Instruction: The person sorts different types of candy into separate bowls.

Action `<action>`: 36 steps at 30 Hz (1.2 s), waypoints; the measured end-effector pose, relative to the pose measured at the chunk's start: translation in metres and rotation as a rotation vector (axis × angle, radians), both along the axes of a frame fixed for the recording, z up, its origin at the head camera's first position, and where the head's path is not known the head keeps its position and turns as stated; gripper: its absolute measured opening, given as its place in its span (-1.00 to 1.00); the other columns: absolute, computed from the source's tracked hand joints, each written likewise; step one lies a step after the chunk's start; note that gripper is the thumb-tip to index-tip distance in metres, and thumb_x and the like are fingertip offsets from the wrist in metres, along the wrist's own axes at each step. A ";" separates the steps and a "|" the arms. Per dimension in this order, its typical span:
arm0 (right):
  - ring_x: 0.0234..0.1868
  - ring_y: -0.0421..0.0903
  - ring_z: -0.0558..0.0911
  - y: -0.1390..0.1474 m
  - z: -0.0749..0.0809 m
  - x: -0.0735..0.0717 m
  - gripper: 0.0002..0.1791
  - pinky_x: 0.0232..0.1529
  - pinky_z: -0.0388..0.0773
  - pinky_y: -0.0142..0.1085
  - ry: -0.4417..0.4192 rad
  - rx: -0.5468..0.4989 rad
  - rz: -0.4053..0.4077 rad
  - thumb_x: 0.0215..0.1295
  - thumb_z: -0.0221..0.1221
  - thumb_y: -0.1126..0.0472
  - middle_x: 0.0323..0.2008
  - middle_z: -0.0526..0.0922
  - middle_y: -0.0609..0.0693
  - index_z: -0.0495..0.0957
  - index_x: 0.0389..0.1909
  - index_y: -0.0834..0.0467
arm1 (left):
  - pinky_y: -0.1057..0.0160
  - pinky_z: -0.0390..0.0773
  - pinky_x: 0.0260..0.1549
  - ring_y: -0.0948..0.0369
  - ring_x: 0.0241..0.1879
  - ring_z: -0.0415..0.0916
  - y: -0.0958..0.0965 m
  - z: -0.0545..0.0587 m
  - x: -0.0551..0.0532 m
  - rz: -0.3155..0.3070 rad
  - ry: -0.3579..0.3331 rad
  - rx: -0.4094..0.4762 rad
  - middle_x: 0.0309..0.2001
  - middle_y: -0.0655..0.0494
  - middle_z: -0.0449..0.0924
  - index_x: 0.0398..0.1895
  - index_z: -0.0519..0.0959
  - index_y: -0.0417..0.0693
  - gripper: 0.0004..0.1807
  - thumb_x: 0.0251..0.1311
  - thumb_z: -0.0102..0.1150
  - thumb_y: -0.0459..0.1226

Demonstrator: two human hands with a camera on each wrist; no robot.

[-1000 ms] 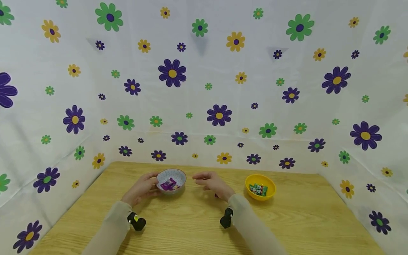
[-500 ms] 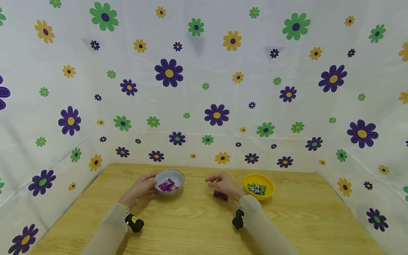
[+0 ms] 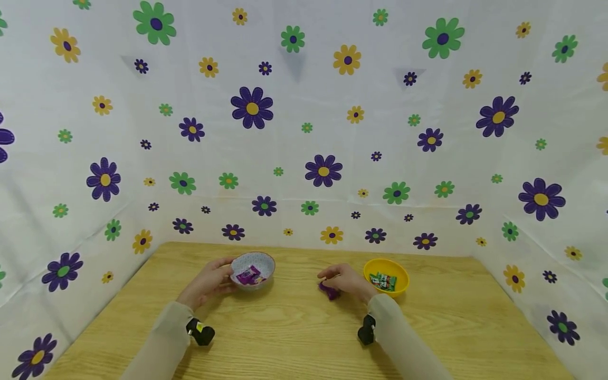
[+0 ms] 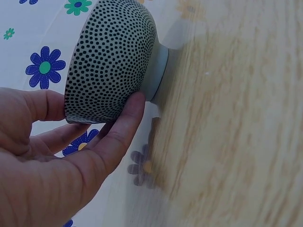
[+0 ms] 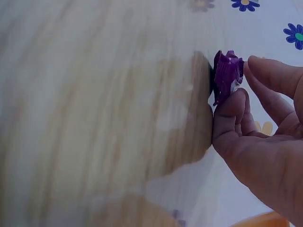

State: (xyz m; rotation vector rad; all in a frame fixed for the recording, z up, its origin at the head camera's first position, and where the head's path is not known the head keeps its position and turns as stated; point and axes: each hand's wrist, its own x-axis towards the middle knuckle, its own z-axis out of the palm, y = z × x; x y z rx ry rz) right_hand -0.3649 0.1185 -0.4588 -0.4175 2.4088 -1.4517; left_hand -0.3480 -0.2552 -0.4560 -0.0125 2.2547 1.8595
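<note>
My left hand [image 3: 207,282] grips the near-left side of a patterned bowl [image 3: 254,265] standing on the table, with the thumb at its rim. Black dots cover the bowl's outside [image 4: 111,61] in the left wrist view, where the fingertips reach down near its foot. Purple-wrapped candies [image 3: 250,275] lie inside it. Right of centre, my right hand [image 3: 349,282] has its fingers bent over another purple-wrapped candy [image 3: 331,292] on the tabletop. In the right wrist view, that shiny wrapper sits between the thumb and fingertips, low at the table surface.
A yellow bowl [image 3: 404,273] holding green-wrapped candies [image 3: 383,282] stands just right of my right hand. The wooden table [image 3: 285,338] ends at the back against a white cloth [image 3: 294,142] with printed flowers, which also hangs along both sides.
My right hand has moved right from near the patterned bowl and come down onto the loose purple candy, which has turned slightly. My left hand keeps its hold on the bowl.
</note>
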 end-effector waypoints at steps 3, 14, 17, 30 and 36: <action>-0.27 -0.14 0.50 0.001 0.000 0.002 -0.67 -0.24 0.49 -0.39 -0.031 0.001 0.002 0.32 0.16 0.35 0.00 0.61 0.14 0.59 0.10 0.28 | 0.08 0.62 0.02 0.05 0.03 0.51 0.000 -0.001 0.001 0.011 -0.003 -0.001 0.29 -0.34 0.30 0.47 0.11 -0.28 -0.47 0.50 -0.24 -0.32; -0.19 -0.08 0.51 0.001 0.000 0.001 -0.74 -0.07 0.53 -0.27 0.002 0.149 0.000 0.26 0.28 0.30 -0.14 0.67 0.05 0.68 -0.04 0.22 | 0.05 0.61 0.04 0.00 0.07 0.50 -0.002 -0.001 0.002 0.017 -0.004 -0.003 0.32 -0.36 0.26 0.48 0.09 -0.28 -0.46 0.49 -0.25 -0.34; -0.24 -0.10 0.50 0.001 -0.001 0.000 -0.79 -0.16 0.50 -0.33 0.009 0.169 -0.033 0.27 0.28 0.27 -0.19 0.68 0.03 0.70 -0.10 0.22 | 0.03 0.60 0.06 -0.03 0.10 0.49 -0.002 -0.001 0.002 0.013 0.005 -0.008 0.33 -0.38 0.25 0.48 0.07 -0.29 -0.45 0.48 -0.24 -0.33; -0.29 -0.13 0.43 0.003 -0.007 -0.001 -0.82 -0.28 0.34 -0.37 0.038 0.101 -0.090 0.21 0.35 0.17 -0.28 0.70 -0.01 0.75 -0.25 0.20 | 0.02 0.60 0.06 0.05 0.03 0.54 -0.003 -0.002 0.002 -0.003 0.015 -0.009 0.28 -0.37 0.32 0.48 0.09 -0.29 -0.45 0.48 -0.21 -0.31; -0.31 -0.12 0.42 0.001 -0.010 -0.003 -0.74 -0.31 0.34 -0.37 0.023 0.084 -0.149 0.17 0.38 0.08 -0.31 0.67 -0.03 0.75 -0.22 0.17 | 0.03 0.61 0.04 0.02 0.04 0.55 -0.001 -0.001 0.003 0.002 0.017 -0.022 0.28 -0.36 0.33 0.47 0.12 -0.28 -0.46 0.48 -0.20 -0.31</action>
